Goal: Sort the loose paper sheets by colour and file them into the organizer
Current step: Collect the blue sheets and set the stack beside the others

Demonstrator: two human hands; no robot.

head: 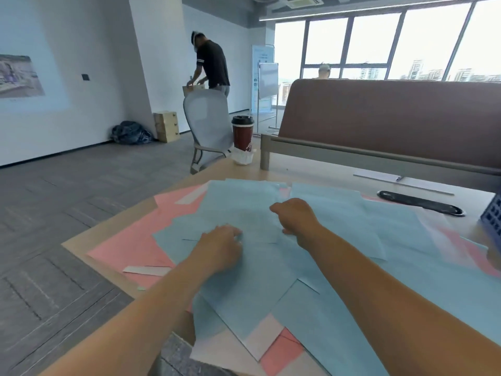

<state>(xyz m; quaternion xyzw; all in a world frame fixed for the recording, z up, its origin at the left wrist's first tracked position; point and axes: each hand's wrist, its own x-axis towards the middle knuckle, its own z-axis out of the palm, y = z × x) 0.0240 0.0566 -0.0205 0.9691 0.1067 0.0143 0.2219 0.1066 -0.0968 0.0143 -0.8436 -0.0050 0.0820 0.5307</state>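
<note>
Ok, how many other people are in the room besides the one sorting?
2. A standing person bends over a box behind the grey chair; a second person is beyond the brown partition, only the head showing. More could be hidden behind it.

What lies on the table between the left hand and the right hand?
Overlapping blue sheets fill the stretch between the left hand and the right hand; nothing else shows there. The head view shows this.

Blue sheets (339, 213) over pink sheets (130, 240)
</note>
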